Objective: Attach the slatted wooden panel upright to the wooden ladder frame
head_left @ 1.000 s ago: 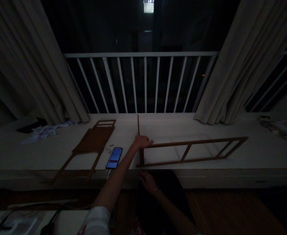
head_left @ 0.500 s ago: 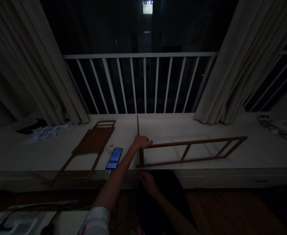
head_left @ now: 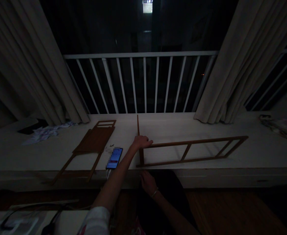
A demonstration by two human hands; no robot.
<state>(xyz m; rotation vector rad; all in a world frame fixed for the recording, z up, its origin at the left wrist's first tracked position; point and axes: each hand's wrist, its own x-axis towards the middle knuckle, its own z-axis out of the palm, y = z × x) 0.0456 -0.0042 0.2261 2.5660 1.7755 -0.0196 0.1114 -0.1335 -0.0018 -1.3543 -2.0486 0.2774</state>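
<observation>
The room is dim. My left hand [head_left: 142,142] is closed over the top corner of a long brown wooden frame [head_left: 189,150] that stands on its edge on a pale ledge [head_left: 256,153]. A thin upright wooden post [head_left: 137,125] rises just behind that hand. My right hand [head_left: 147,181] is lower, at the ledge's front edge beneath the frame's near end, fingers curled; whether it holds anything is hidden in the dark.
A second wooden panel with legs [head_left: 91,143] lies flat on the ledge to the left. A lit phone [head_left: 114,158] with a cable lies beside it. Crumpled paper [head_left: 45,132] is far left, cloth [head_left: 279,125] far right. Curtains and a white railing [head_left: 143,81] stand behind.
My right hand has risen slightly toward the ledge's front edge. My left hand and the frame have stayed in place.
</observation>
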